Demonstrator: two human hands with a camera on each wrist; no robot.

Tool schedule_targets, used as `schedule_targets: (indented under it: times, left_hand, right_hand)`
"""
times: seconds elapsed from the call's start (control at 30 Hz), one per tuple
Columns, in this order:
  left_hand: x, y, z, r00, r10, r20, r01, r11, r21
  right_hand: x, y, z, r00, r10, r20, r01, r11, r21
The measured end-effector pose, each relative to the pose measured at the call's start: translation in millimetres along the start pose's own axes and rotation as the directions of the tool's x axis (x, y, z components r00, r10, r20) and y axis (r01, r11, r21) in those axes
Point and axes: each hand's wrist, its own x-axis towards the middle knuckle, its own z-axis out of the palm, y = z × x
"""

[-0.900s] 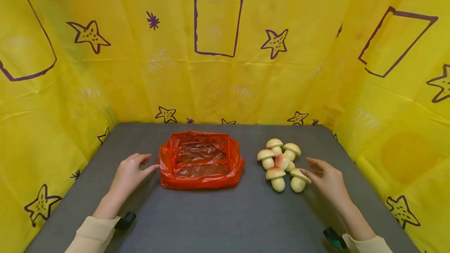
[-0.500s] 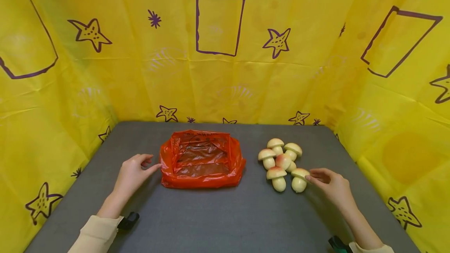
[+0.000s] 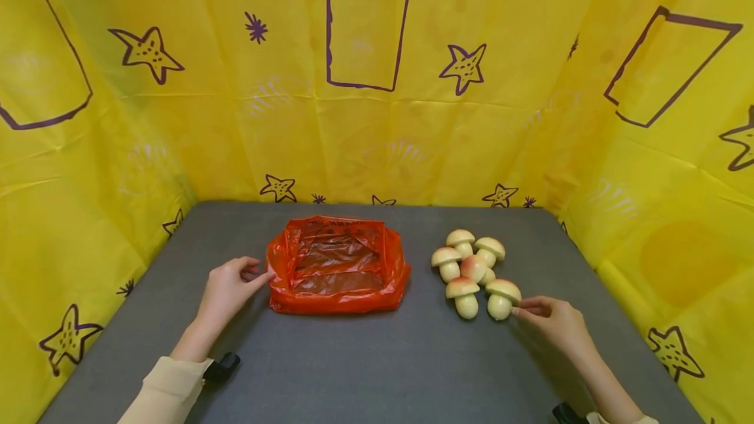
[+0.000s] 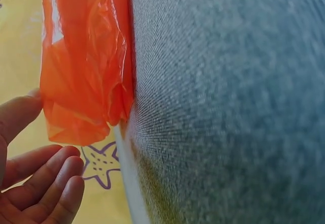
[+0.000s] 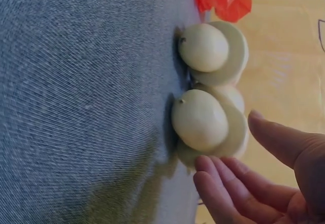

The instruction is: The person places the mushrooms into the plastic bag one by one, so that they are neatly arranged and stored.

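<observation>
Left grip [image 3: 231, 288], digits apart, its thumb at the side of the bag [image 3: 332, 305], which lies just right of it on the desk [image 3: 377, 371]. Right grip [image 3: 556, 323], thumb and fingers likewise parted (contact cannot be told), just beside the nearest mushroom [image 3: 501, 306]; five other mushrooms [image 3: 473, 268] lie beyond, to its left.

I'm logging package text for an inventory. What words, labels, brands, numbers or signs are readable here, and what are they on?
Readable text: none.
Bag: dark print near its far edge, too small and blurred to read.
Backdrop: drawings, no words.
Mushrooms: no lettering visible.
</observation>
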Motion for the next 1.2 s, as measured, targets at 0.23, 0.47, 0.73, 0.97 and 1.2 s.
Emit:
schedule_targets:
  times: [0.23,0.47,0.73,0.97,1.2]
  left_hand:
    - [1.3,4.2,1.9,0.998,-0.033,0.047,0.034,0.999,-0.026]
    - [1.5,6.2,2.3,0.997,-0.045,0.068,0.048,0.998,-0.043]
    - [3.2,7.0,2.7,0.994,-0.066,0.088,0.072,0.995,-0.072]
    - [2.9,6.3,2.8,0.996,-0.046,0.079,0.052,0.995,-0.081]
    - [1.4,6.3,2.0,0.997,-0.036,0.074,0.043,0.995,-0.086]
  right_hand:
    - [3.8,3.6,7.3,0.999,0.013,0.044,-0.014,1.000,0.012]
    - [8.6,1.1,10.0,0.998,0.015,0.059,-0.015,1.000,0.009]
    - [15.6,0.6,13.1,0.997,-0.011,0.078,0.013,0.999,-0.032]
    - [21.8,1.2,18.7,0.997,-0.026,0.068,0.031,0.998,-0.062]
    - [24.0,-0.9,18.3,0.997,-0.031,0.074,0.036,0.997,-0.065]
